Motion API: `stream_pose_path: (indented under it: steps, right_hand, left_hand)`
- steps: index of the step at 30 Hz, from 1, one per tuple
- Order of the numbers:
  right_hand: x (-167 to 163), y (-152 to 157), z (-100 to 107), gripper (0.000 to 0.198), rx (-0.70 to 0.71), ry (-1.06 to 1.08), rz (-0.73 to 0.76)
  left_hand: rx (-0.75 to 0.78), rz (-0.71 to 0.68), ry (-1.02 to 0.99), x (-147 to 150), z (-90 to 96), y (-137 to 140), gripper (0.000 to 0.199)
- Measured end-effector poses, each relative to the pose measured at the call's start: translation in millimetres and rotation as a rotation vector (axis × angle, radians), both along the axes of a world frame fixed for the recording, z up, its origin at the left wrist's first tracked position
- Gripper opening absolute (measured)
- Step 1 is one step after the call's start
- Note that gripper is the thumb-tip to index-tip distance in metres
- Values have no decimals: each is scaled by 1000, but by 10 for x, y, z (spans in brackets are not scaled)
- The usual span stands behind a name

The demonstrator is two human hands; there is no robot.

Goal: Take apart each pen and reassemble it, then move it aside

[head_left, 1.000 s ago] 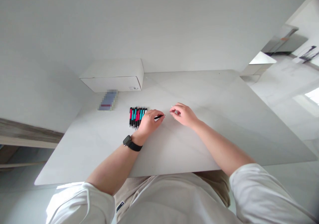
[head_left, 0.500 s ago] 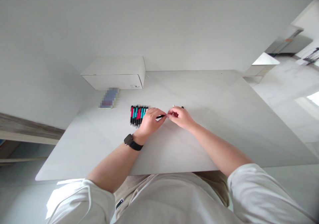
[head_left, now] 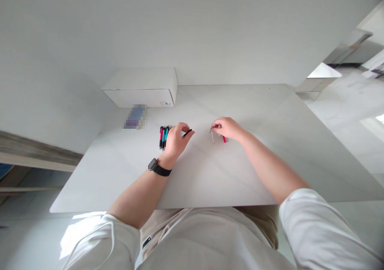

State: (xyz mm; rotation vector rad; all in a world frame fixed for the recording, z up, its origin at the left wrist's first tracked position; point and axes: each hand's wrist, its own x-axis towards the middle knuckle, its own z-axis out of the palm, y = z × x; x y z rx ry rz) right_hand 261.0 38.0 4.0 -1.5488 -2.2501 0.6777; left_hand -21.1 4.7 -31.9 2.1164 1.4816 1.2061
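Observation:
My left hand is closed around a slim black pen part, whose end sticks out between thumb and fingers. Beside and partly under that hand, several pens with red or teal barrels and black grips lie in a row. My right hand is further right, low over the table, with its thumb and fingertips pinched together. What they hold is too small to make out. Just below its fingers is a thin white stick, and a red pen piece shows from beneath the palm.
A long white box stands against the wall at the back left. In front of it lies a blurred-out flat item. The white table has its front edge close to my body.
My hands have parted from where their fingertips met. The right hand moved right and slightly away, the left a little away with the black part. The white stick and red piece now show below the right hand.

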Motion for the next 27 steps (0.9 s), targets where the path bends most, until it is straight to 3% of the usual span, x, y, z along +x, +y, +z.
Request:
stream_pose_path:
  steps: [5,15,21,27]
  right_hand:
    - [-214,200,-98,10,-40,-164,114]
    - [-289,248,-169,10,-52,-260,100]
    - [-203,137,-95,14,52,-158,56]
    - [-139,-247,61,14,91,38,11]
  left_hand:
    - [-2,0,4,11,2,-16,21]
    - [-23,-28,-19,42,10,-44,27]
    - [-29,-55,-11,56,5,-54,29]
    - [-62,-154,27,109,-6,-124,40]
